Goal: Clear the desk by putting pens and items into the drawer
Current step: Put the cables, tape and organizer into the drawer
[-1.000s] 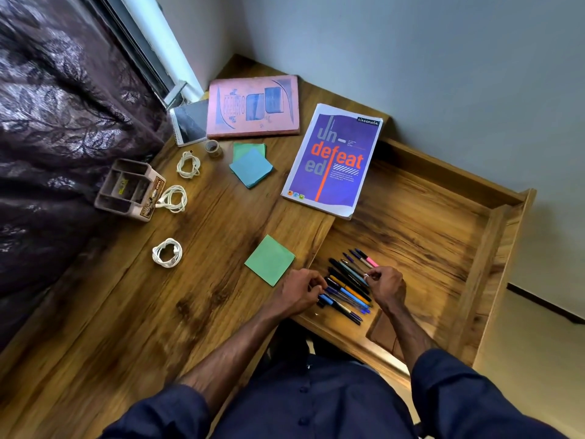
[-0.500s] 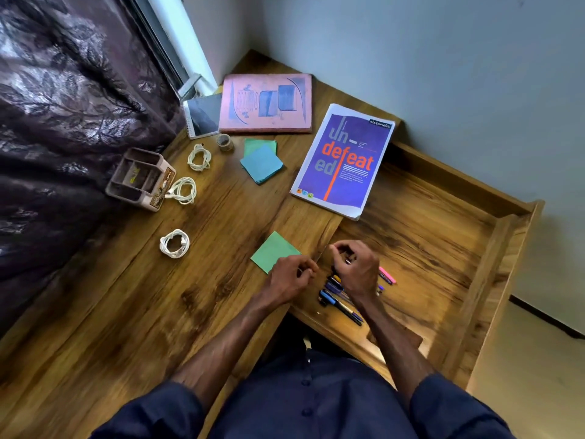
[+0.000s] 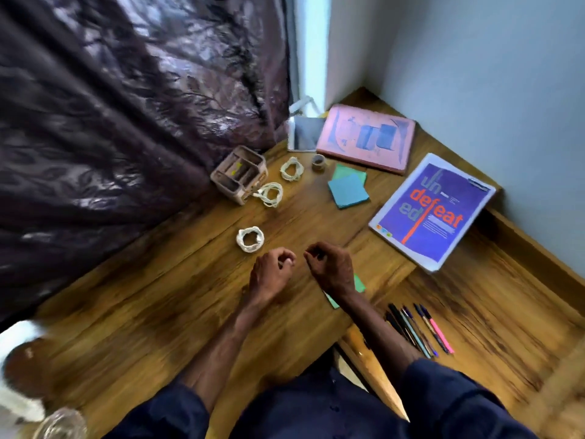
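Several pens (image 3: pixel 419 329) lie side by side in the open wooden drawer (image 3: pixel 493 318) at the lower right. My left hand (image 3: pixel 272 274) and my right hand (image 3: pixel 330 267) hover over the desktop (image 3: pixel 196 299), fingers loosely curled, holding nothing that I can see. My right hand covers most of a green sticky pad (image 3: pixel 359 285). A coiled white cable (image 3: pixel 250 238) lies just beyond my left hand. Two more coiled cables (image 3: pixel 272 193) (image 3: pixel 291 168) lie farther back beside a beige desk organiser (image 3: pixel 239 177).
A blue and green sticky-note stack (image 3: pixel 348 188), a small tape roll (image 3: pixel 319 162), a pink book (image 3: pixel 368 139), a small notepad (image 3: pixel 304 134) and a purple notebook (image 3: pixel 432 210) overhanging the drawer lie at the back. A dark curtain (image 3: pixel 126 106) hangs left; walls close the corner.
Both hands left the pens in the drawer and moved left over the desktop, above the green pad. The view swung left and is blurred.
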A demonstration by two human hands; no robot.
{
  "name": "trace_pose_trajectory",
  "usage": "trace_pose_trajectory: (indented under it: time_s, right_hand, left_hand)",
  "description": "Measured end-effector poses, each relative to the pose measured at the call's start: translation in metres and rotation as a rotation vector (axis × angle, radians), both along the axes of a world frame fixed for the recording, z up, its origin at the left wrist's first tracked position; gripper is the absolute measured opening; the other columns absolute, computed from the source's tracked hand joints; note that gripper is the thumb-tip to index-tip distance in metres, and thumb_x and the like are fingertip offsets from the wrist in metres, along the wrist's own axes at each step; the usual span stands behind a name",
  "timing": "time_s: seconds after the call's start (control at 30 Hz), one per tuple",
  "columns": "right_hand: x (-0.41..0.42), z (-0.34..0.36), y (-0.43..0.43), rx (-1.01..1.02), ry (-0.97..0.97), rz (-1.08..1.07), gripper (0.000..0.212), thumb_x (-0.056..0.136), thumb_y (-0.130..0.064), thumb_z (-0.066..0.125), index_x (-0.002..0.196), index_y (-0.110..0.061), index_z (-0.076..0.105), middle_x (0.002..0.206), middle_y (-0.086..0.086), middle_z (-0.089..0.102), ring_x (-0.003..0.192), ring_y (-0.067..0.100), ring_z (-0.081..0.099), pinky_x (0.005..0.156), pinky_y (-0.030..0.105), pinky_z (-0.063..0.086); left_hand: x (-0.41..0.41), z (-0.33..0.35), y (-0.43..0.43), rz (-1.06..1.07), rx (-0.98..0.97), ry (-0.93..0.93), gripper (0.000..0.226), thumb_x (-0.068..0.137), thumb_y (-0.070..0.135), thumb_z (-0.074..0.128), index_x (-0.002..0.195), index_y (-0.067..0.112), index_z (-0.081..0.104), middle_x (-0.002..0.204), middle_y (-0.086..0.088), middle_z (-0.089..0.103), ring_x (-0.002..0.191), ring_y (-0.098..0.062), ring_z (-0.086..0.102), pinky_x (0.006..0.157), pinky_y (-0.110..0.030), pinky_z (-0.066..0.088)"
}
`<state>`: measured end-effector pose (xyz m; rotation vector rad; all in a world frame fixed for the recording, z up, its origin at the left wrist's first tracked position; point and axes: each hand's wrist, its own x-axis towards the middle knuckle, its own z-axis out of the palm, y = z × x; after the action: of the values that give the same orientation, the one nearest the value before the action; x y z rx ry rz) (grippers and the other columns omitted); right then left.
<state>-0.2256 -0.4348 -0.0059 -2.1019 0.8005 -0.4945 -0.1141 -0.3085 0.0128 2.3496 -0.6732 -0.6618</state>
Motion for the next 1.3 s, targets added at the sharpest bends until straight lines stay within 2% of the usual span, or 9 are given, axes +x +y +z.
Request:
trace_pose_trajectory:
  time_s: [0.2,0.3,0.43,0.6,0.73,0.83,1.0,1.17,1.3]
  right_hand:
    - [0.07,-0.009,0.014,0.026,0.142,0.176,0.014,0.078,-0.013,0.068,0.088,-0.019,0.077,0.086,-0.006,0.076,0.068,0.003,0.065,0.061,0.017,0.051]
    - [0.105,-0.013,0.019,0.05,0.211,0.187,0.008,0.079,-0.021,0.071,0.083,-0.015,0.075,0.079,-0.002,0.074,0.064,0.007,0.063,0.058,0.02,0.049]
    - [0.146,-0.026,0.023,0.04,0.3,0.144,0.042,0.077,-0.042,0.076,0.06,-0.008,0.058,0.057,0.01,0.056,0.054,0.025,0.05,0.051,0.035,0.035]
    - [0.169,-0.054,0.025,0.047,0.435,0.168,0.045,0.067,-0.047,0.071,0.06,-0.015,0.04,0.062,0.003,0.03,0.061,0.018,0.038,0.055,0.033,0.027]
    - [0.172,-0.058,0.023,0.09,0.417,0.179,0.05,0.066,-0.065,0.067,0.065,-0.014,0.063,0.055,0.002,0.057,0.055,0.02,0.061,0.045,0.031,0.039]
    - [0.165,-0.035,0.02,0.085,0.294,0.19,0.049,0.072,-0.066,0.067,0.071,-0.018,0.07,0.059,-0.001,0.066,0.056,0.014,0.063,0.05,0.031,0.044]
    - [0.16,0.003,-0.007,0.115,0.231,0.317,0.021,0.081,-0.035,0.078,0.076,-0.015,0.075,0.063,-0.002,0.07,0.053,-0.001,0.058,0.055,0.029,0.049]
    - [0.186,0.001,-0.059,-0.024,0.125,0.094,0.024,0.079,-0.036,0.081,0.094,-0.017,0.077,0.092,0.005,0.073,0.084,0.018,0.065,0.072,0.033,0.052]
    - [0.204,-0.024,-0.073,-0.224,0.571,0.265,0.06,0.075,-0.05,0.081,0.128,-0.029,0.063,0.131,0.016,0.05,0.118,0.034,0.049,0.096,0.04,0.045]
  left_hand:
    - [0.041,-0.005,0.044,0.258,0.071,-0.019,0.009,0.084,0.031,0.064,0.087,0.032,0.072,0.094,0.015,0.076,0.082,-0.013,0.072,0.077,-0.034,0.058]
    - [0.06,-0.011,0.058,0.37,0.079,-0.04,0.006,0.083,0.029,0.067,0.086,0.03,0.072,0.09,0.01,0.076,0.084,-0.018,0.072,0.075,-0.034,0.056]
    - [0.077,-0.011,0.064,0.473,0.068,-0.079,0.005,0.084,0.023,0.069,0.085,0.023,0.073,0.086,0.007,0.076,0.084,-0.019,0.071,0.072,-0.029,0.052]
    - [0.091,-0.013,0.064,0.536,0.063,-0.059,0.004,0.086,0.026,0.067,0.088,0.025,0.069,0.09,0.008,0.075,0.088,-0.018,0.07,0.077,-0.032,0.053]
    - [0.102,-0.023,0.058,0.504,0.009,0.006,0.026,0.086,0.037,0.072,0.105,0.021,0.065,0.098,0.005,0.074,0.089,-0.022,0.069,0.081,-0.036,0.054]
    - [0.107,-0.023,0.049,0.392,0.002,0.127,0.045,0.085,0.043,0.074,0.12,0.017,0.06,0.106,0.006,0.07,0.092,-0.019,0.069,0.084,-0.033,0.054]
    - [0.116,-0.029,0.035,0.368,-0.09,0.195,0.021,0.087,0.038,0.069,0.091,0.019,0.077,0.081,0.006,0.077,0.074,-0.017,0.072,0.068,-0.034,0.059]
    - [0.12,-0.031,0.032,0.488,-0.257,0.37,0.013,0.092,0.022,0.069,0.08,0.017,0.074,0.077,-0.003,0.078,0.055,-0.014,0.063,0.062,-0.039,0.058]
    - [0.115,-0.03,0.036,0.484,-0.28,0.439,0.012,0.091,0.021,0.071,0.08,0.017,0.075,0.078,-0.007,0.078,0.057,-0.017,0.063,0.062,-0.034,0.056]
